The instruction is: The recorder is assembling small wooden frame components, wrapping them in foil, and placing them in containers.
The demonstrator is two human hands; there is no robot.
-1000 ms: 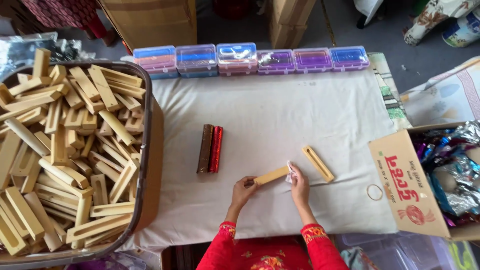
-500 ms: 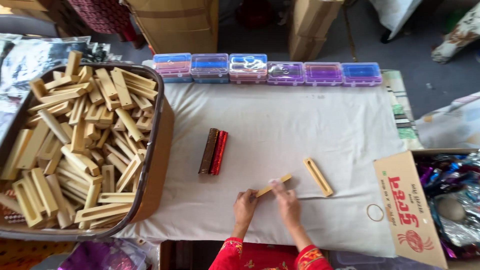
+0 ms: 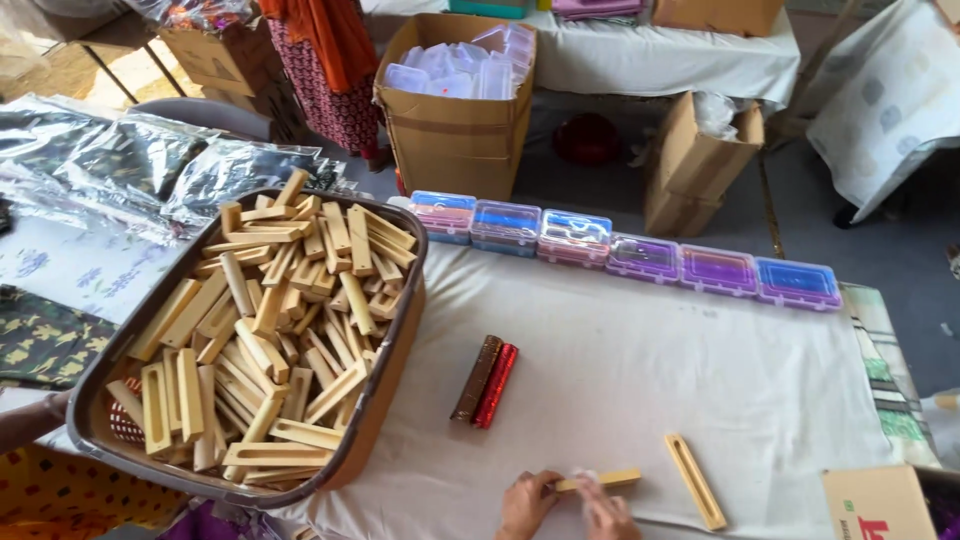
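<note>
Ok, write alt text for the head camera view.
Two bare hands, left hand and right hand, hold a pale wooden stick over a white cloth-covered table. A second slotted wooden stick lies beside them, and a dark tray piled with wooden sticks sits left.

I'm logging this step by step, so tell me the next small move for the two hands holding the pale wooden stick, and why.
Probably lay the pale wooden stick down beside the slotted wooden holder on the white cloth. Both the left hand and the right hand pinch it near the table's front edge, and the holder lies just to its right, apart from it.
</note>
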